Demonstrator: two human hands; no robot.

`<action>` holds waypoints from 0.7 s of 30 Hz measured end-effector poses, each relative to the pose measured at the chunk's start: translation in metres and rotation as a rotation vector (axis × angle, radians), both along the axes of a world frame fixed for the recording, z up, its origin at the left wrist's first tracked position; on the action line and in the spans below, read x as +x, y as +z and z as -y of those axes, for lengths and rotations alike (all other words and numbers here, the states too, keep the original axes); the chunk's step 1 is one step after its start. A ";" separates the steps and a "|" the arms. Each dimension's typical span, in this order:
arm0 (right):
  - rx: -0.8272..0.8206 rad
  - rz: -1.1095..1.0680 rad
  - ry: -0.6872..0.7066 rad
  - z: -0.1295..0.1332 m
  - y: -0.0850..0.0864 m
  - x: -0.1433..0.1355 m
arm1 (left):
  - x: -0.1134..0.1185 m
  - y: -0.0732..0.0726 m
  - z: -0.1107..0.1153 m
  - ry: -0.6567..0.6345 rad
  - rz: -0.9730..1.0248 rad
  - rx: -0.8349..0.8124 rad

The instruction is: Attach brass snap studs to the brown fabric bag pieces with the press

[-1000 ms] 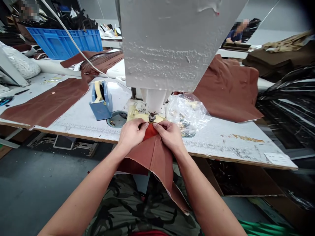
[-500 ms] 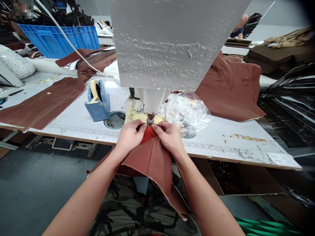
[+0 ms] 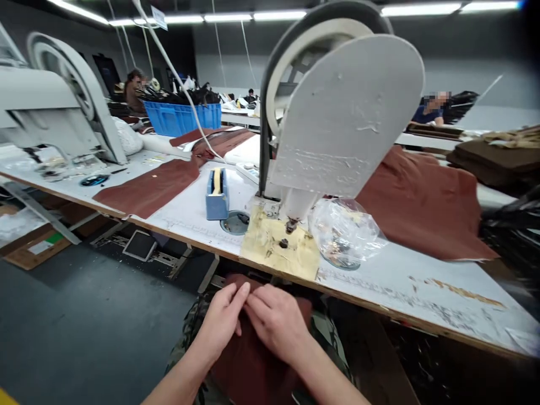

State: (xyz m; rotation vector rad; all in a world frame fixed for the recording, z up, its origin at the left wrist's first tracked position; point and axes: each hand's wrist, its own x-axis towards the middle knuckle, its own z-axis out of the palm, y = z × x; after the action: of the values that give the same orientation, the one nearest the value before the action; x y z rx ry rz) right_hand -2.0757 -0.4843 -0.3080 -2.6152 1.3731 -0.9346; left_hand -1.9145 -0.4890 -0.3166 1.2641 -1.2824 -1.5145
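Note:
A reddish-brown piece of fabric [image 3: 247, 365] hangs over my lap, just in front of the table edge. My left hand [image 3: 221, 320] pinches its upper part, thumb on top. Beside it, my right hand [image 3: 278, 320] is closed on the same fabric, its fingers touching the left fingertips. What lies between the fingertips is hidden. Beyond my hands stands a grey press machine [image 3: 352, 112] with a large wheel, its head [image 3: 291, 225] above a small dark die [image 3: 283, 243] on a plate covered in yellowish tape [image 3: 270, 256].
A blue tape dispenser [image 3: 217, 199] stands left of the press, near a round dish [image 3: 235, 222]. To the right, a clear plastic bag [image 3: 343, 228] holds small metal pieces. More brown fabric [image 3: 430, 208] lies beyond. Another machine [image 3: 63, 107] and a blue crate [image 3: 181, 117] are at left.
Both hands have drawn the fabric back from under the press head, down over my lap. The head view has tilted up, showing the wheel and more of the room.

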 end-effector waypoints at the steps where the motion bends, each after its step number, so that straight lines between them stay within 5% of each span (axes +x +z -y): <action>1: 0.102 -0.014 0.069 0.001 0.001 0.009 | 0.007 -0.011 -0.002 0.034 -0.103 0.088; 5: 0.313 0.178 -0.024 0.059 0.036 0.038 | 0.033 -0.029 -0.003 0.090 -0.297 0.247; 8: 0.271 0.334 -0.235 0.135 0.070 0.058 | 0.047 -0.019 -0.005 0.092 -0.337 0.242; 12: 0.350 0.365 -0.224 0.208 0.085 0.080 | 0.065 -0.008 -0.008 0.102 -0.390 0.250; 15: 0.446 0.394 -0.135 0.224 0.077 0.083 | 0.079 -0.009 -0.011 0.128 -0.404 0.270; 21: 0.618 0.503 -0.104 0.214 0.077 0.064 | 0.094 -0.020 -0.012 0.231 -0.524 0.340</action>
State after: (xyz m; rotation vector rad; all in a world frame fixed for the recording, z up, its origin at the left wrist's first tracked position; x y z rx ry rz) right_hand -2.0117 -0.6986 -0.2308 -1.7322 1.3768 -0.9044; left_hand -1.8205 -0.4774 -0.3368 1.0676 -0.5403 -1.7823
